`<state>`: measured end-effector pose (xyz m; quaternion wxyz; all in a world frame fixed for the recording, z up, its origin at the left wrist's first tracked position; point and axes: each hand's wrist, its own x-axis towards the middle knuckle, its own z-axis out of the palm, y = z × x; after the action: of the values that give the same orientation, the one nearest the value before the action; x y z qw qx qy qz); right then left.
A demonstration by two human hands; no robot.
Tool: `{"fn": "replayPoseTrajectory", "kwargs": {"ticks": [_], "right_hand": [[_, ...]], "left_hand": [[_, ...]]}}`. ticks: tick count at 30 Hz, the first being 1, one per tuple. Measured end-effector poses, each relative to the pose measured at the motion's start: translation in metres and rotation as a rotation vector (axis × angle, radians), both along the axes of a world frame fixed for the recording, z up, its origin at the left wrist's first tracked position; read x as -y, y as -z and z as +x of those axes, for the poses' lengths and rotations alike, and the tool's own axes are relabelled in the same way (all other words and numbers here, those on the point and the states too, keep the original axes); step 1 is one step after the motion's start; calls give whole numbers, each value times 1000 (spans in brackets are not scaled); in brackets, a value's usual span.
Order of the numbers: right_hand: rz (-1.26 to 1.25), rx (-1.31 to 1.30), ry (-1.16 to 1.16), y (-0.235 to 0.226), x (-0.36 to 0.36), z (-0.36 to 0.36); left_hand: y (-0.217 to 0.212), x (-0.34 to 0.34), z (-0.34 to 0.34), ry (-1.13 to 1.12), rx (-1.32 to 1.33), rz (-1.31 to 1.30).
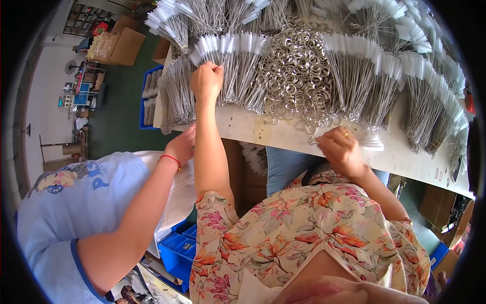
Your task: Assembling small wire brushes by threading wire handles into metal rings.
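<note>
My left hand (206, 81) is curled shut over the near rows of straw-cleaning brushes (233, 66), thin wire stems with white bristle heads. What lies inside its fingers is hidden. By the near table edge, my right hand (340, 151) has its fingers pinched together, just below a heap of silver split rings (298, 66). Close to its fingertips is a loose ring (312, 140); whether they grip it or something else I cannot make out. A small bunch of white-tipped brushes (373, 143) lies flat to the right of this hand.
More brush bundles (425, 86) cover the right of the table (243, 125). At my left sits a co-worker in a light blue shirt (96, 187), a hand (181, 147) at the table's corner. A blue crate (147, 119) stands beyond; blue bins (178, 248) sit below.
</note>
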<state>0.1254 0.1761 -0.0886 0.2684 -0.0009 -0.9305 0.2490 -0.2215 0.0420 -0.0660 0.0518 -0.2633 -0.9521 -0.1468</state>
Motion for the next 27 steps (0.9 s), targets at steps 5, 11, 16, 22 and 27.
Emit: {"fn": "replayPoseTrajectory", "kwargs": {"ticks": [5,11,16,22,27], "right_hand": [[-168,17,318,-28,-71,-26],[110,352,615,-40,-133,-62],[139,499,673,-44,-129,-70],[27,511,717,-50,-130,-73],[18,449,744,-39,-140,-66]], "left_hand": [[0,1,0,-14,-38,-13],[-1,0,-6,34,163,499],[-10,57,-75,-219,-259,388],[12,90,-102,-346,138,-86],[19,89,-100,-347,83,87]]}}
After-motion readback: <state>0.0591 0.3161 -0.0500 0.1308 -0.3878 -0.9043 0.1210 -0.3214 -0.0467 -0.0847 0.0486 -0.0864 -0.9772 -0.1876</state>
